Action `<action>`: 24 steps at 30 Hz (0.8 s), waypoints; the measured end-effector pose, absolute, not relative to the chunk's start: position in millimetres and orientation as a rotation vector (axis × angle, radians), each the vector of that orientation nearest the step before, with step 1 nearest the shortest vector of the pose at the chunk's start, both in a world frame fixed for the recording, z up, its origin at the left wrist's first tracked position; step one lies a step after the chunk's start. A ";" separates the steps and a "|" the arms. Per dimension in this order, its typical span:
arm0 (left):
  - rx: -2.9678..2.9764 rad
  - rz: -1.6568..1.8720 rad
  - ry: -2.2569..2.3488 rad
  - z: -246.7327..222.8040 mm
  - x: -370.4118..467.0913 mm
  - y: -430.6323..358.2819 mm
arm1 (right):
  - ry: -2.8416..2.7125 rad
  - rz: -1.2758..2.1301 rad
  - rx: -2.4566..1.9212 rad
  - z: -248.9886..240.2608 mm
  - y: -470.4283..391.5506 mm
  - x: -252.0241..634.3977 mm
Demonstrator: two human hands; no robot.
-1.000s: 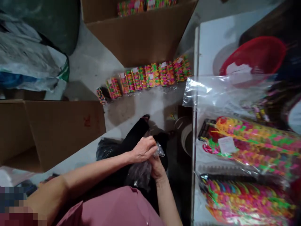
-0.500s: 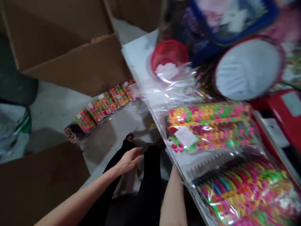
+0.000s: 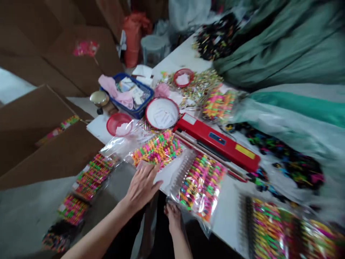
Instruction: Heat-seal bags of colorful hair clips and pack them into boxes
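My left hand (image 3: 142, 184) is open, fingers stretched out, at the near edge of a clear bag of bright plastic pieces (image 3: 159, 149) on the table. Its fingertips reach over the bag's near end; whether they press on it I cannot tell. Lower down, at the table's front edge, my right hand (image 3: 173, 214) has its fingers curled in, close to the corner of a second clear bag of colourful pieces (image 3: 201, 185). What the curled fingers hold, if anything, is hidden. Behind both bags lies a long red bag sealer (image 3: 218, 138) with a small display.
A white red-rimmed bowl (image 3: 161, 113), a red bowl (image 3: 120, 125) with paper slips and a blue basket (image 3: 141, 90) stand at the back. More packed bags (image 3: 269, 223) lie right. Left are an open cardboard box (image 3: 51, 158) and filled bags (image 3: 93, 176) in a row.
The view has swung up and right, showing more of the table. My left hand has come from above my legs to the table edge; my right hand, hidden before, now shows.
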State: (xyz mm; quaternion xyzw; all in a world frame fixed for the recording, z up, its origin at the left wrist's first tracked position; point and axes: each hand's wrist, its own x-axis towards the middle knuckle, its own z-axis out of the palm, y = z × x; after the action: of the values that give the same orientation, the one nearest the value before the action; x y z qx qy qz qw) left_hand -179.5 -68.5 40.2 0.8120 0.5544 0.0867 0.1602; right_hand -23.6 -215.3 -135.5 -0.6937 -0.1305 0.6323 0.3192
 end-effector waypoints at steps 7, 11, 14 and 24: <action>2.435 -0.444 1.308 16.8 -130.4 9.8 | -0.558 1.396 -1.908 -19.6 -242.5 69.3; 2.421 -0.429 1.199 16.3 -139.7 19.5 | -0.634 0.972 -2.144 9.8 -197.3 127.7; 2.380 -0.224 1.214 25.2 -140.4 21.6 | -0.857 0.998 -2.318 8.5 -163.5 136.0; 2.271 -0.653 1.180 25.4 -24.4 -29.2 | -1.133 0.724 -2.452 63.3 -191.5 182.6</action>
State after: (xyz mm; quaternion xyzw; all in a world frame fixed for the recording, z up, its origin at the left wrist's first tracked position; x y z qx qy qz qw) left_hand -24.4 -29.2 25.4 0.8331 0.4327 -0.2395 0.2477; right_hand 182.6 -191.5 63.3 -0.8638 -0.3990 0.2552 0.1720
